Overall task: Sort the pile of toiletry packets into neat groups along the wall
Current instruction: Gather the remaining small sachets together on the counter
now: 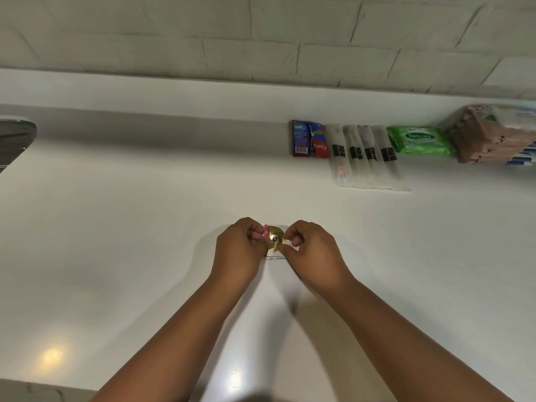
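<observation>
Your left hand (240,248) and your right hand (310,248) meet over the middle of the smooth, glossy white counter (116,227), and each pinches one side of a small sachet (275,239). The sachet is shiny gold foil with a rounded face and dark print, and a thin pink edge shows against your left fingertips (256,235). Both grips are curled: thumb and fingers of each hand close on the packet's opposite edges, so it sits squarely between the two hands, held just above the counter near you and well apart from the wall.

Along the far edge, against the low white ledge under the pale brick-pattern wall (261,33), the groups lie in a row. Furthest left are the red and blue toothpaste sachets (309,139), flat and glossy, side by side and touching. Just beside them lie four long frosted plastic sleeves (367,158), each with a black label, overlapping like shingles. Next comes a soft green wet-wipes pack (417,140), puffy and crinkled. At the right end is a stack of tissue packs (490,134), brownish with blue-striped edges, blurred at the frame's border.

A curved metal object (14,137) shows at the left edge; you cannot tell what it is.
</observation>
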`<state>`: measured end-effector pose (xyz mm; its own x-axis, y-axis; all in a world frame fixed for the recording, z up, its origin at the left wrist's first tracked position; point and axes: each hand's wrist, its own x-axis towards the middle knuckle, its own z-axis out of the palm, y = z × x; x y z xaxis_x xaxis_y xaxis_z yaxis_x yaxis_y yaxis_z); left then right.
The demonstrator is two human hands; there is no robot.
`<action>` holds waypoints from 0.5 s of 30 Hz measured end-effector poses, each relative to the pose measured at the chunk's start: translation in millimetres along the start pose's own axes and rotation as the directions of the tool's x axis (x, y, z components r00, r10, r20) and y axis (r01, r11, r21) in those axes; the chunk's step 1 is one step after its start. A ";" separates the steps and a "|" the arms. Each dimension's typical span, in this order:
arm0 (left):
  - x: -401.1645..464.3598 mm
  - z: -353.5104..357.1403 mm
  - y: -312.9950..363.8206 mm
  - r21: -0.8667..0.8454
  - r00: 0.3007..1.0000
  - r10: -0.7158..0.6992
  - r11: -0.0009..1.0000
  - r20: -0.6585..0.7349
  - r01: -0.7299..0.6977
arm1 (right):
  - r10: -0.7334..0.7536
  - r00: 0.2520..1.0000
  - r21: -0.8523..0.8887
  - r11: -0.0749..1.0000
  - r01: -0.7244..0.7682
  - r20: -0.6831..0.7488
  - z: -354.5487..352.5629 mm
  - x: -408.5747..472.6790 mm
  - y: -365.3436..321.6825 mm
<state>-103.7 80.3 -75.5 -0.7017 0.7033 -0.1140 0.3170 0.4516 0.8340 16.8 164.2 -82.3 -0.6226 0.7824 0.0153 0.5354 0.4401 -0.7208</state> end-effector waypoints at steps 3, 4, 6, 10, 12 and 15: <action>-4.9 -6.7 2.4 0.049 0.994 0.103 0.993 0.044 -0.105 | -0.100 0.995 -0.009 0.995 0.100 -0.017 -3.8 -5.2 1.1; -7.5 -10.2 3.4 0.075 0.986 0.155 0.984 0.065 -0.160 | -0.144 0.990 -0.005 0.990 0.144 -0.013 -5.1 -6.9 1.4; -11.7 -16.7 3.5 0.124 0.964 0.231 0.961 0.134 -0.248 | -0.229 0.973 -0.038 0.972 0.230 0.026 -5.8 -9.7 2.8; -12.8 -18.6 -3.3 0.178 0.945 0.222 0.947 0.240 -0.268 | -0.299 0.948 -0.174 0.933 0.314 0.105 -2.1 -11.8 5.6; -11.2 -16.8 -4.9 0.185 0.947 0.220 0.946 0.235 -0.265 | -0.314 0.943 -0.203 0.922 0.331 0.109 -0.4 -11.1 5.1; -8.5 -13.7 -5.4 0.181 0.950 0.239 0.944 0.202 -0.276 | -0.334 0.937 -0.229 0.909 0.349 0.105 0.1 -7.1 6.6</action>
<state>-108.2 64.4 -71.6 -0.4614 0.8870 -0.0182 0.6085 0.3313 0.7210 24.7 161.5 -87.2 -0.8216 0.5400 0.1826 0.3996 0.7740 -0.4911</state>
